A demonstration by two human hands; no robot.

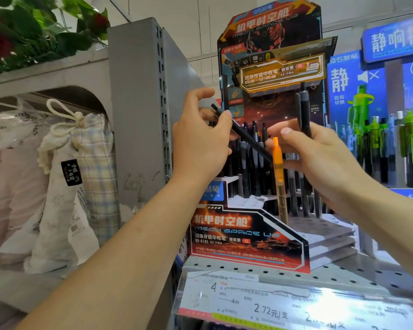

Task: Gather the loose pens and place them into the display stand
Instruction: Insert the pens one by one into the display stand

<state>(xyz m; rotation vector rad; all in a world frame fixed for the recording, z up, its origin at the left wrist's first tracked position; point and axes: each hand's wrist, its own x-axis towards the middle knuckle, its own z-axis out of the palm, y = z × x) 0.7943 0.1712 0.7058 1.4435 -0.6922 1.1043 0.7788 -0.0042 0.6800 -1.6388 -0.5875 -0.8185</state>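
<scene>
1. Nearest the camera, below the stand (pixel 248 234), price tags (pixel 260 303) hang on the front edge of the perforated shelf (pixel 343 272) that bears the stand.
2. The stand's lowest steps show bare holes, so by my reading there is room left for more pens.
3. An orange pen (pixel 279 177) stands upright in a front hole of the stand, its top just before the right hand's fingertips; I judge it already placed, though whether a finger touches it I cannot tell.
4. The left hand (pixel 200 144), at the stand's left side, pinches a black pen (pixel 243 136) between thumb and fingers; the pen slants down to the right across the stand's middle rows, not yet in a hole.
5. The right hand (pixel 320 158), at the stand's right side, is curled round a bundle of dark pens (pixel 304 110) held upright, their tops rising above the fist. These are still to be placed.
6. Behind the hands, the stand's upper rows already hold many black pens (pixel 253 160) upright.
7. Judgement: the task is partway along, with one pen mid-placement and the bundle remaining.
8. Farther left of the stand stands a grey upright (pixel 134 110), with cloth bags (pixel 65 177) beyond it; right of the stand is a blue display (pixel 377 129) with green pens.
</scene>
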